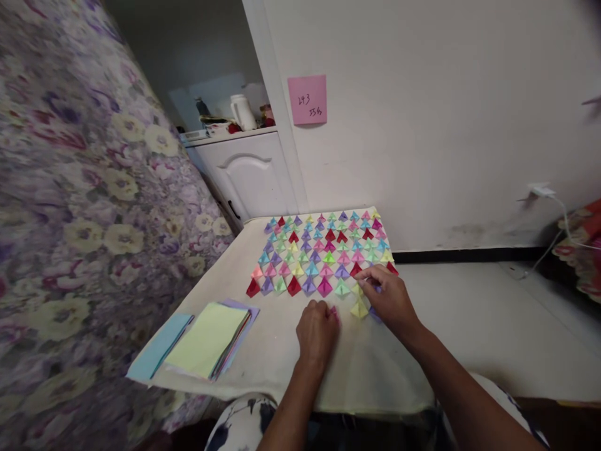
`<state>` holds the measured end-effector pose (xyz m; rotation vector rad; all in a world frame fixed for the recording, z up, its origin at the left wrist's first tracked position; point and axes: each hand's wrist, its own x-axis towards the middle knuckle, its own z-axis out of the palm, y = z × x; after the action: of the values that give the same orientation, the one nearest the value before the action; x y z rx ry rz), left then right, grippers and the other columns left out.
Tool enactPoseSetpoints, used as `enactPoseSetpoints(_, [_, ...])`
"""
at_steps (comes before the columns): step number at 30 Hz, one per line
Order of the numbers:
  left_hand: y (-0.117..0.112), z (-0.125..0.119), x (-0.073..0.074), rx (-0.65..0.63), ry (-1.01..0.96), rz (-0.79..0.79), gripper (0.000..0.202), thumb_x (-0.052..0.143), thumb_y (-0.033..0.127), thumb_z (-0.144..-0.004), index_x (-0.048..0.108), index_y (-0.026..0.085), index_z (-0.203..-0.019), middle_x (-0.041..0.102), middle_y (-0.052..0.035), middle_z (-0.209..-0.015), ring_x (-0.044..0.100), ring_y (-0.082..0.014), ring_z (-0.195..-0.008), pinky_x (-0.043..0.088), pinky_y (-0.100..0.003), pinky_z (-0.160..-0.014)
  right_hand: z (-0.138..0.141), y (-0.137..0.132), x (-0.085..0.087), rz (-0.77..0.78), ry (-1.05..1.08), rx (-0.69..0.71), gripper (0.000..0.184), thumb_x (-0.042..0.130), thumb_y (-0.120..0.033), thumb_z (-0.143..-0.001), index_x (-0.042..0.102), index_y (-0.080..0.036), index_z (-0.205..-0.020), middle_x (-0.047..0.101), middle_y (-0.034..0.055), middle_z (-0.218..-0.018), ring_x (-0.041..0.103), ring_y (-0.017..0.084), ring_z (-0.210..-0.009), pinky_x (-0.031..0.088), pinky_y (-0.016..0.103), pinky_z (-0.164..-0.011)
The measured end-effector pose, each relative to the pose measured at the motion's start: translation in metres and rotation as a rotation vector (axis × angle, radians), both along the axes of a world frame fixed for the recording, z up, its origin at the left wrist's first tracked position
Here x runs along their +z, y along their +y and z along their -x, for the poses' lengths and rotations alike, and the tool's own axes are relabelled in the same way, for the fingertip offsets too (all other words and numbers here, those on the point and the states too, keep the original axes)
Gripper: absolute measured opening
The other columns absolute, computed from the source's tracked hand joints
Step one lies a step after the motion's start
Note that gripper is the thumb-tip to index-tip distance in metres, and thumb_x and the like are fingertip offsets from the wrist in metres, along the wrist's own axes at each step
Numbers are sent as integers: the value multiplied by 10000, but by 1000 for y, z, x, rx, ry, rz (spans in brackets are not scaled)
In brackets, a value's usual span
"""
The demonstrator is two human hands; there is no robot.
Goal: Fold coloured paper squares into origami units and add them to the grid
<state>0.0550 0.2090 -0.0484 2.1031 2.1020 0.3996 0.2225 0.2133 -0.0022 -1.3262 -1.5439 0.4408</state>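
Note:
My left hand (317, 332) is closed above the table, its fingers around a small pink folded paper (335, 314) that partly shows beside the fingertips. My right hand (387, 299) hovers at the near right corner of the rows, thumb and forefinger pinched together; whatever is between them is too small to make out. Just below those fingertips lies a yellow folded paper (359, 309). A purple folded paper (374, 314) is partly hidden by the right hand. Many small folded papers (324, 286) in red, purple, green, blue and pink sit in rows toward the far edge.
A stack of coloured paper sheets (206, 338) and some blue sheets (162, 344) rest at the left of the cloth-covered table (277, 357). A floral curtain (94, 250) hangs on the left. A pink note (307, 100) is on the wall, near a cabinet (251, 178).

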Motion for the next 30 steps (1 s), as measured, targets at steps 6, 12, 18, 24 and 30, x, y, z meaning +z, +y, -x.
enactPoseSetpoints(6, [21,-23,-13,70,-36,19,148,422,264,-820,557,217,-779,608,-20,-828,561,-173,-791,317,-265,-575,-2,1,2,-16,-6,4,141,528,-144,-750,654,-198,-782,607,12,-771,531,135,-649,408,261,-636])
enactPoseSetpoints(12, [28,-32,-19,131,-72,32,200,385,313,-840,561,225,-809,629,-38,-873,580,-194,-794,329,-278,-575,-3,1,1,-17,-9,16,145,519,-122,-749,642,-196,-775,604,8,-773,536,130,-644,405,258,-638])
enactPoseSetpoints(18, [23,-34,-19,137,-95,24,243,365,372,-857,554,223,-821,631,-41,-885,577,-193,-786,335,-279,-589,-3,2,1,-12,-1,30,151,514,-122,-746,643,-196,-773,598,6,-748,526,128,-621,398,247,-603])
enactPoseSetpoints(24, [15,-29,-17,102,-101,13,257,376,409,-856,541,217,-809,625,-25,-846,571,-178,-761,317,-264,-567,-6,1,4,-22,-5,29,148,507,-140,-759,643,-199,-772,594,9,-736,529,135,-634,409,255,-618])
enactPoseSetpoints(30, [15,-30,-14,74,-84,32,227,399,343,-854,551,205,-760,626,-26,-810,573,-173,-740,303,-266,-563,-5,2,2,-13,12,33,162,498,-136,-760,641,-206,-784,611,12,-757,543,138,-640,421,260,-625])
